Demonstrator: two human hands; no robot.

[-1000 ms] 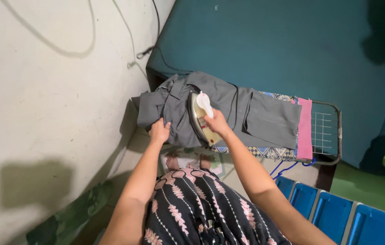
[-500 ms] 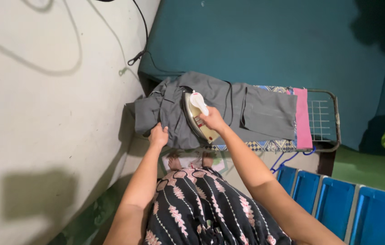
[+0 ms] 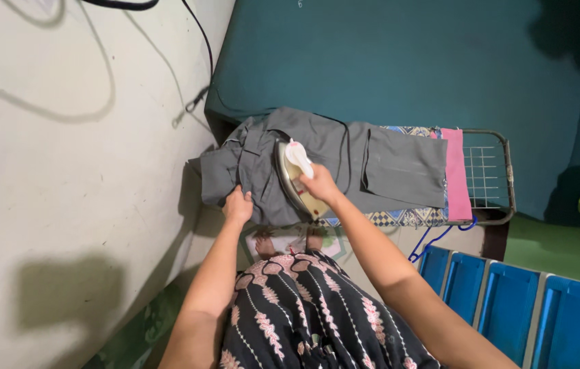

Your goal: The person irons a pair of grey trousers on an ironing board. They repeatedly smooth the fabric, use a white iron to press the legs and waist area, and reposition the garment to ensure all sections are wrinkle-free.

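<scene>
A grey cloth garment (image 3: pixel 344 164), trousers by the look of it, lies spread along a narrow ironing board with a patterned blue-and-white cover (image 3: pixel 399 219), and everything else sits around that board. The right hand (image 3: pixel 322 183) is wrapped around the white handle of a cream and metal electric iron (image 3: pixel 294 179), which rests on the garment near the board's end closest to the pale wall (image 3: pixel 64 171). The left hand (image 3: pixel 238 206) presses flat on the garment's near edge, just beside the iron on its wall side, fingers held together.

The stretch of garment toward the pink cloth strip (image 3: pixel 457 174) and the wire rack (image 3: pixel 488 179) at the board's far end looks flat and smooth, so that part seems done. The bunched, folded portion by the wall end seems yet to be pressed.
</scene>
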